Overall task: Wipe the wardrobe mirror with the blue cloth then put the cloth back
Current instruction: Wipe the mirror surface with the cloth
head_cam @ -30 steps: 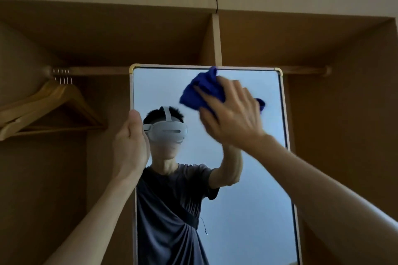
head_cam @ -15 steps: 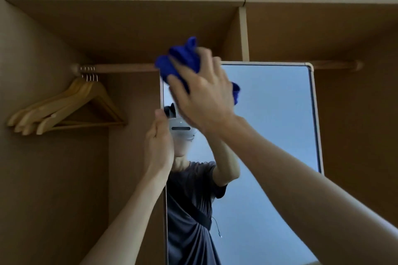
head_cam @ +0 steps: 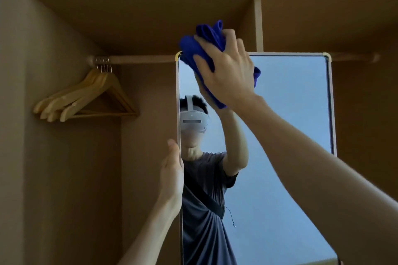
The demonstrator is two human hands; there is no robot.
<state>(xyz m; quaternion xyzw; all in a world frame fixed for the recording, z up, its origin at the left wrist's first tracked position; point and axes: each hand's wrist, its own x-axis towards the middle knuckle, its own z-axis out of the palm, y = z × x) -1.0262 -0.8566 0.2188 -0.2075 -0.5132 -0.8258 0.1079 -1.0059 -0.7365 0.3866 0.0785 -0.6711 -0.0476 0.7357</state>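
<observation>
The tall wardrobe mirror (head_cam: 290,114) stands upright inside the wooden wardrobe, its thin frame rounded at the top corners. My right hand (head_cam: 226,71) presses the bunched blue cloth (head_cam: 193,49) against the mirror's top left corner; part of the cloth sticks up above the frame. My left hand (head_cam: 172,170) grips the mirror's left edge about halfway down, thumb up. The glass reflects a person in a dark T-shirt with a raised arm.
A wooden hanging rail (head_cam: 140,59) runs behind the mirror's top. Several wooden hangers (head_cam: 86,97) hang at its left end. A vertical divider (head_cam: 258,23) rises above the mirror. Wardrobe side walls close in left and right.
My right hand swept the cloth leftward from the upper middle of the mirror to its top left corner. My left hand slid lower down the left edge.
</observation>
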